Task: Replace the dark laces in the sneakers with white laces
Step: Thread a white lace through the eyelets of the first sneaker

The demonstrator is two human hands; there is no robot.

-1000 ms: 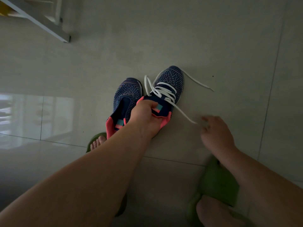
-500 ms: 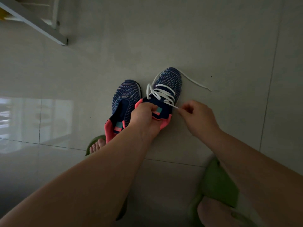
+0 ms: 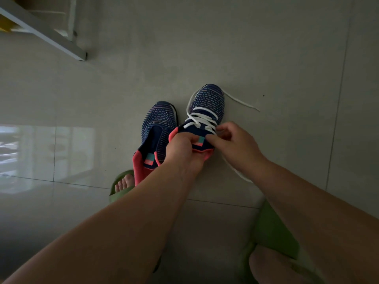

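So the right sneaker point(image 3: 207, 111) sits on the tiled floor point(image 3: 266, 48), left hand point(image 3: 180, 149) gripping its collar, right hand point(image 3: 229, 140) pinching the white lace point(image 3: 200, 117) by the top eyelets. Lace looks soft and floppy, so I'd grab near the stiff tip.

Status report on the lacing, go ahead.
Left hand grips right sneaker tongue. Right hand pinches white lace at top eyelets. Left sneaker unlaced. Nothing obstructing.

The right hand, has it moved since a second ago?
Yes. The right hand has come in from the bare floor to the laced sneaker's tongue, beside the left hand.
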